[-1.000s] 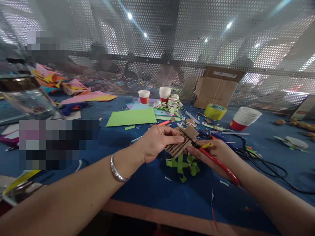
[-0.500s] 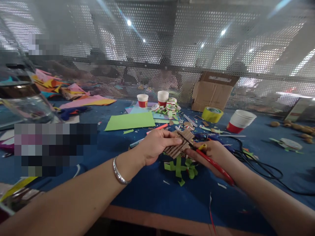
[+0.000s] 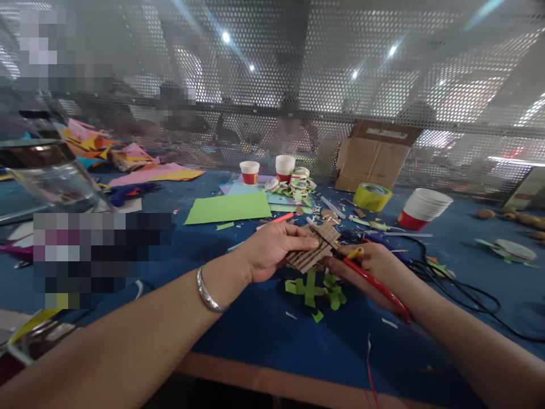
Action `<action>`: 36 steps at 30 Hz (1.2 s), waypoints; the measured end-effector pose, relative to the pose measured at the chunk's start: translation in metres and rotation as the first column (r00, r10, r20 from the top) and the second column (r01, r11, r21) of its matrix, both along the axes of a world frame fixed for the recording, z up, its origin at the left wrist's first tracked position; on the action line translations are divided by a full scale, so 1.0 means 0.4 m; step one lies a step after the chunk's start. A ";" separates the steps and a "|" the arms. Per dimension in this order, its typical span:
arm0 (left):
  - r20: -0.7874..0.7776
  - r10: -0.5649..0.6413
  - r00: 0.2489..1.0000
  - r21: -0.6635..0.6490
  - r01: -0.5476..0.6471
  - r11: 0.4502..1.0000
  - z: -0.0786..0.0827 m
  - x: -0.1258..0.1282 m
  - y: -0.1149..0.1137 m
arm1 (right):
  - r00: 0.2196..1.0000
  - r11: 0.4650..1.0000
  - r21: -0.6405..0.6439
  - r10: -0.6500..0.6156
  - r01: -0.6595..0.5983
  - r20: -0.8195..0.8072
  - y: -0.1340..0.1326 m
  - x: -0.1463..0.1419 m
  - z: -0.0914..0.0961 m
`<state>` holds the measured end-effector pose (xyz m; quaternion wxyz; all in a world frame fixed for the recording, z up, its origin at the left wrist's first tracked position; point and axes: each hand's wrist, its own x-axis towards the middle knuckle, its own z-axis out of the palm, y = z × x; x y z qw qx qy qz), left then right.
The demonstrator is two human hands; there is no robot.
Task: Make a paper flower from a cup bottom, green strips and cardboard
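Between my hands is a small piece of corrugated cardboard [image 3: 307, 259], tilted, its ridges facing up. My left hand [image 3: 276, 247], with a silver bangle at the wrist, pinches its left side between thumb and fingers. Red-handled scissors [image 3: 378, 287] are in my right hand [image 3: 364, 258], and their dark blades lie across the cardboard from its right edge. Part of the grip is hidden by my fingers. Cut green paper strips [image 3: 310, 289] lie on the blue table [image 3: 264, 341] just below the cardboard.
Ahead lie a green sheet [image 3: 230, 208], a paper cup [image 3: 249, 172] and yellow tape [image 3: 372, 197]. Stacked cups [image 3: 423, 209] and a black cable [image 3: 464, 301] are at right. A glass jar [image 3: 46, 182] stands left. Behind are a cardboard box [image 3: 374, 156] and a perforated metal screen [image 3: 264, 85].
The view has shifted slightly, so the things on the table appear a little farther right. Both hands keep their hold on the cardboard and scissors, with hardly any visible movement.
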<state>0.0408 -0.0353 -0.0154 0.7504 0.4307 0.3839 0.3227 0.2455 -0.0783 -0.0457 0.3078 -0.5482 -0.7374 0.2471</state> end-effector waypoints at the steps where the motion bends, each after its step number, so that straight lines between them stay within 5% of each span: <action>1: 0.000 -0.006 1.000 0.003 0.006 1.000 0.000 0.001 -0.001 | 1.000 1.000 -0.004 0.014 -0.014 -0.019 -0.002 -0.001 0.005; 6: -0.055 0.030 0.998 0.114 -0.023 0.993 -0.005 -0.002 -0.002 | 0.998 0.998 -0.048 -0.046 0.044 -0.038 -0.004 -0.010 0.037; 13: -0.078 0.167 0.983 0.391 -0.124 0.912 -0.016 -0.019 0.016 | 0.983 0.980 -0.168 -0.129 0.106 -0.132 -0.002 -0.012 0.067; 21: 0.019 -0.056 0.998 0.338 0.047 0.940 -0.025 -0.003 -0.001 | 0.959 0.986 -0.150 -0.116 0.079 -0.260 -0.021 -0.029 0.071; 26: -0.070 -0.132 0.989 0.321 0.147 0.936 -0.007 -0.018 -0.016 | 0.953 0.989 -0.132 -0.097 0.061 -0.286 -0.022 -0.026 0.077; 31: 0.015 0.093 0.996 0.333 -0.093 0.939 -0.002 -0.019 -0.009 | 0.970 0.987 -0.051 -0.161 0.154 -0.183 -0.024 -0.020 0.083; 36: 0.099 0.267 0.959 0.331 -0.285 0.900 0.003 -0.024 0.006 | 0.978 0.984 -0.114 -0.155 0.140 -0.137 -0.020 -0.009 0.081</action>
